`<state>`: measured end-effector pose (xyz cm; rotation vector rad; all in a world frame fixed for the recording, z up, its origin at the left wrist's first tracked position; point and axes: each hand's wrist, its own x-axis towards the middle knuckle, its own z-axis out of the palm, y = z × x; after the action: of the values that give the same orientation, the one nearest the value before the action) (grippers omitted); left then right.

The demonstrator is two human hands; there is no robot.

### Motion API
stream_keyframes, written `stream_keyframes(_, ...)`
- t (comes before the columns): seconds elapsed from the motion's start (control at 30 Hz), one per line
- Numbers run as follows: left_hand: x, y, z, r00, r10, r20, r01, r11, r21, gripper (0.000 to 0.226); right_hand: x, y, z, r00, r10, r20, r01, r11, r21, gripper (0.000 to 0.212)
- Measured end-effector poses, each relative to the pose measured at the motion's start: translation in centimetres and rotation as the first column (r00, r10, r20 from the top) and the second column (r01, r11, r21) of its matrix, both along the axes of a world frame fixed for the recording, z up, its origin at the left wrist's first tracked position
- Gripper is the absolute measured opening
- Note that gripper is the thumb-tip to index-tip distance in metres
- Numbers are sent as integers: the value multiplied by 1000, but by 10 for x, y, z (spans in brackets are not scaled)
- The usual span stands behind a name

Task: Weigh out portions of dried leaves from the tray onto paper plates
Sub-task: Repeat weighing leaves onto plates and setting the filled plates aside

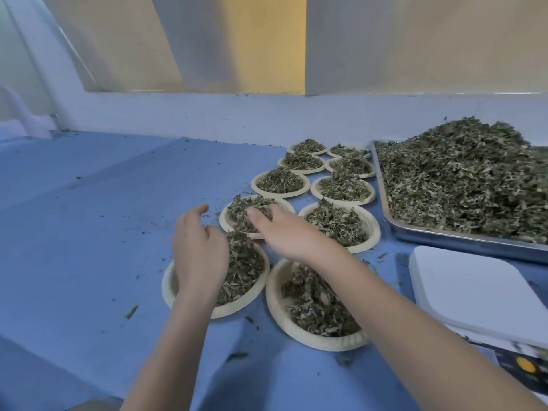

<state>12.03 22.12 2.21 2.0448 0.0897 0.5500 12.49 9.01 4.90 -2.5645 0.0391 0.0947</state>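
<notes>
Dried leaves [462, 179]: heaped on steel tray [444, 241] far right; ten paper plates [350, 244] filled on bench [89, 218]. Much remains. Left hand [198, 256] loose, empty; right hand [284, 229] touching a portion, fingers straight.

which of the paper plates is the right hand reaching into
The second plate from the front in the left column; the right hand has its fingers in that plate's leaves, unlike any other plate.
</notes>
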Motion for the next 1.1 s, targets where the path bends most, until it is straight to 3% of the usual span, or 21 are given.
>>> stream_keyframes(0.13, -2, -63, 31, 973, -232, 22, 232, 973, 0, 46, -21, -45, 24, 994, -80, 77, 78, 996, 32, 71)
stream_keyframes(0.3, -25, -166, 62, 855, -514, 64, 513, 858, 30, 39, -70, -127, 67, 962, -208, 178, 222, 973, -66, 51)
stream_keyframes(0.4, -53, -229, 79, 734, -674, 86, 675, 737, 21, 36, -114, -176, 95, 925, -317, 209, 353, 920, -168, 39)
stream_keyframes(0.5, -88, -286, 92, 558, -820, 126, 828, 561, -11, 29, -160, -221, 116, 881, -425, 207, 469, 842, -267, 25)
stream_keyframes(0.57, -109, -319, 99, 458, -878, 137, 886, 464, 7, 25, -189, -249, 123, 836, -502, 221, 548, 786, -286, 26)
stream_keyframes(0.67, -134, -361, 102, 367, -930, 16, 926, 367, 84, 21, -225, -284, 124, 766, -600, 230, 642, 698, -316, 29)
stream_keyframes(0.77, -153, -390, 97, 340, -922, -187, 932, 303, 198, 27, -252, -315, 111, 697, -673, 247, 713, 611, -344, 29)
stream_keyframes(0.87, -165, -401, 91, 368, -891, -266, 903, 274, 331, 14, -272, -338, 93, 660, -711, 241, 739, 560, -374, 20)
stream_keyframes(0.97, -164, -404, 92, 439, -859, -263, 845, 296, 444, 26, -283, -352, 81, 676, -696, 241, 732, 599, -324, 23)
stream_keyframes(1.1, -157, -406, 101, 432, -867, -249, 817, 259, 514, 27, -288, -362, 80, 709, -637, 303, 705, 657, -268, 16)
